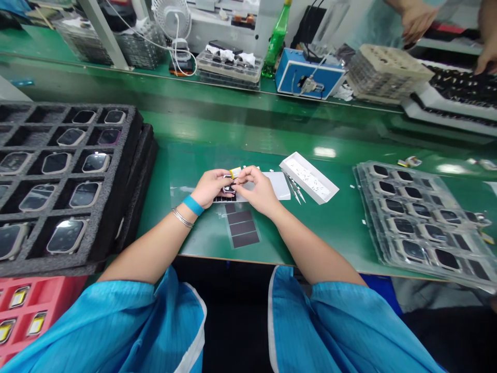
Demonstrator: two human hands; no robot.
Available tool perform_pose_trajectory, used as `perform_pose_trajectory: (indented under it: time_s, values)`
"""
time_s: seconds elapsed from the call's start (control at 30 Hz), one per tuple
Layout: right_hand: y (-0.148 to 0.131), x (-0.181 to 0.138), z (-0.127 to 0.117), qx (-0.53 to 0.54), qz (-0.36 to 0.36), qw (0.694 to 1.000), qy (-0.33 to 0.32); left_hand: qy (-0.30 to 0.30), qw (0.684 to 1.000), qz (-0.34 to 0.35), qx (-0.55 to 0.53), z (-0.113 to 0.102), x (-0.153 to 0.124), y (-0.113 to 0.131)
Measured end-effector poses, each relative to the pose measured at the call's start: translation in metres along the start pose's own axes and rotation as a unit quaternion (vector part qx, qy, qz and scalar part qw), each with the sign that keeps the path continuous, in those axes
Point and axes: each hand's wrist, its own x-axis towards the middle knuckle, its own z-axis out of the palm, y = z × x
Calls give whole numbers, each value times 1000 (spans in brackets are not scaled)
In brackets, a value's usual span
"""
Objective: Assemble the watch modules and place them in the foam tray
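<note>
In the middle of the bench, my left hand is closed around a small smartwatch case. A yellow-and-white piece sticks up at its upper edge. My right hand meets it from the other side, thumb and fingers pinched at the case; the fingertips partly hide what they grip. Under both hands lies a white sheet with dark squares at its left end. Nearer me is a clear sheet with dark rectangular pieces. Tweezers rest right of my right hand, beside a white box holding tiny parts.
Stacked black foam trays with smartwatches stand at left, above a red tray. Clear plastic trays of watches lie at right. On the back shelf are a fan, green bottle and blue box. Another person's hand shows at top right.
</note>
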Motion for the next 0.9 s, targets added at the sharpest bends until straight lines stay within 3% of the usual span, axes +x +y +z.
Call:
perform_pose_trajectory:
  time_s: [0.27,0.5,0.63,0.73,0.83,0.9]
  values:
    - [-5,-1,0,-36,-19,999,-4,3,1000,2,3,0,0,1]
    - [-3,-6,7,-218,-122,968,5,9,1000,9,-9,-1,-1,-2]
    - [-4,-5,7,-259,-121,956,63,13,1000,11,-18,-1,-1,-2]
    - [2,0,3,-175,-48,978,99,7,1000,4,-11,-1,-1,-3]
    - [13,7,0,-11,53,997,59,-10,1000,0,-12,-1,0,-3]
    - [18,9,-1,43,75,995,48,-13,1000,-3,-19,-1,0,-3]
